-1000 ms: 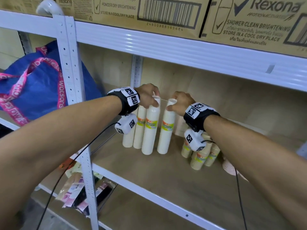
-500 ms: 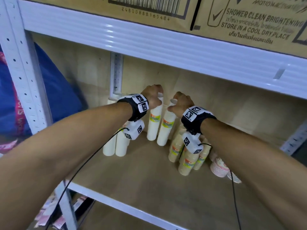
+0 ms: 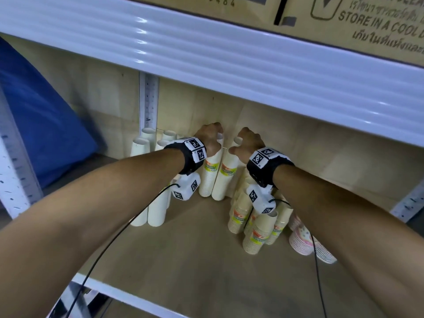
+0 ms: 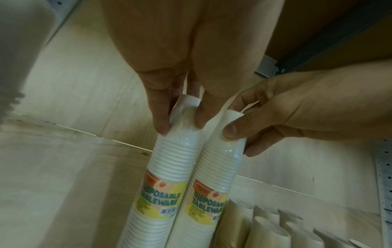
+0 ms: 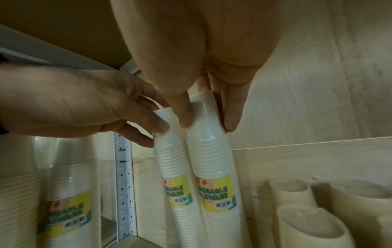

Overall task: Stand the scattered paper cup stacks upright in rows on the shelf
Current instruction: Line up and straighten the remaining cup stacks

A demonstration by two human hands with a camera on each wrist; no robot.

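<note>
Two white wrapped cup stacks with yellow labels stand upright side by side near the shelf's back wall. My left hand grips the top of the left stack, thumb and fingers curled round its narrow end. My right hand pinches the top of the right stack, as the right wrist view shows. More white stacks stand upright at the back left, and two stand nearer the front. Beige stacks lean together under my right wrist.
A pink patterned cup stack lies on its side at the right. The white beam of the shelf above hangs low over my hands, with cardboard boxes on it. A blue bag fills the bay at the left. The shelf's front edge is white metal.
Both hands have carried their stacks deeper into the shelf, towards the back wall. The two stacks now touch each other. My head has come closer and lower.
</note>
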